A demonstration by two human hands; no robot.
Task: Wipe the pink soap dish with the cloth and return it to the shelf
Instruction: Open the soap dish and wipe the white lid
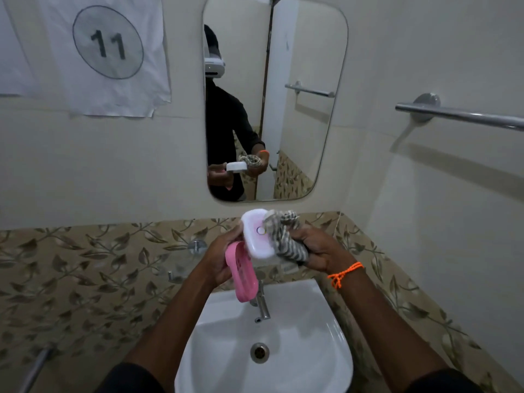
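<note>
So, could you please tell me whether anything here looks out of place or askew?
The paper sheet marked 11 hangs crooked on the wall, with its bottom edge ragged. The soap dish is apart: pink tray dangling from the left hand, white base against the cloth.

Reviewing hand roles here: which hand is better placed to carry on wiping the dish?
Right. The right hand grips the striped cloth against the white tray; the left hand holds that tray and the pink insert.

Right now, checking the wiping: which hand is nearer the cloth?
Right. The right hand grips the cloth; the left hand holds the soap dish parts beside it.
</note>
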